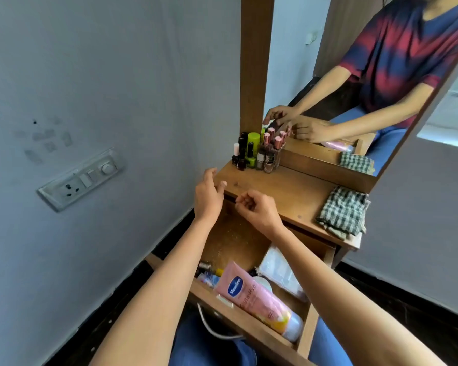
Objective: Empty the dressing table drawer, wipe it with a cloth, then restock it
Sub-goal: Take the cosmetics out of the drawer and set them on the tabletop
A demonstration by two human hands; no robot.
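Observation:
The wooden drawer stands pulled open below the dressing table top. In its front part lie a pink Vaseline lotion tube, a clear plastic pouch and a few small items at the left front corner. The drawer's back part is bare and dusty. My left hand hovers at the table's front left edge, fingers relaxed, holding nothing. My right hand is beside it over the drawer, fingers loosely curled, with nothing visible in them. A checked cloth lies folded on the table top's right end.
Several nail polish bottles and a green bottle cluster at the table's back left, against the mirror. A wall with a switch plate is close on the left. A white cable hangs under the drawer front.

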